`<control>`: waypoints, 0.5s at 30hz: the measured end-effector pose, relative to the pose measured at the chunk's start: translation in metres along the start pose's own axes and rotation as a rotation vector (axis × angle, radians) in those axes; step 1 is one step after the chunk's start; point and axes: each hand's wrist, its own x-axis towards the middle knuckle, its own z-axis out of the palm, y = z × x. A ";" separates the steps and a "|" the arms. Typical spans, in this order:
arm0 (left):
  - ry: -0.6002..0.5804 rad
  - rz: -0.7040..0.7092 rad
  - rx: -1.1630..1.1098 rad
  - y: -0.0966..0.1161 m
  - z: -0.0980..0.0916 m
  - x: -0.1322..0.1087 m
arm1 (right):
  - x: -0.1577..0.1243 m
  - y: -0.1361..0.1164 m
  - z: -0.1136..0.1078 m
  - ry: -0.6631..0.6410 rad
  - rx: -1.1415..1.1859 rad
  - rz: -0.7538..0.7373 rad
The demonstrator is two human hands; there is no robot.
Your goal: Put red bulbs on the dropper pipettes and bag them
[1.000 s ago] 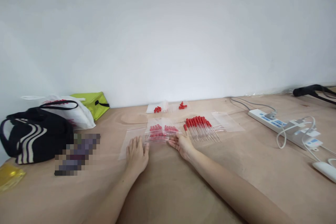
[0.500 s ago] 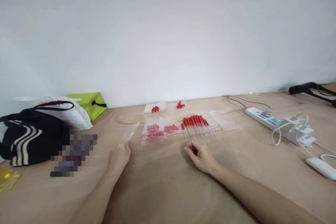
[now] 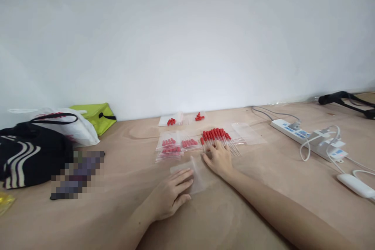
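Your left hand (image 3: 171, 193) lies over a clear bag (image 3: 199, 184) on the counter (image 3: 137, 156), its fingers extended and slightly parted, resting across the plastic without a pinch; the bag shows at their 1 o'clock side. Your right hand (image 3: 219, 160) is at the row of red-topped droppers (image 3: 213, 134), which fans out at its 12 o'clock. Its fingers are partly bent over the clear stems; whether they grip one cannot be determined. Filled bags (image 3: 171, 150) of red-topped items lie at your left hand's 12 o'clock. A power strip (image 3: 301, 134) sits between 2 and 3 o'clock from your right hand.
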 end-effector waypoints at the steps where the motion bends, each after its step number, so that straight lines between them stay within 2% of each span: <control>1: -0.044 -0.034 -0.062 0.001 0.000 0.000 | 0.002 -0.002 0.000 -0.024 -0.025 0.022; 4: -0.082 -0.139 -0.205 0.000 0.000 -0.001 | 0.006 -0.006 0.001 -0.088 -0.069 0.061; 8: -0.074 -0.198 -0.280 -0.002 0.001 0.001 | 0.002 -0.005 -0.002 -0.102 -0.035 0.076; 15: -0.082 -0.219 -0.302 0.001 0.000 0.002 | -0.034 0.014 -0.025 -0.070 0.064 0.019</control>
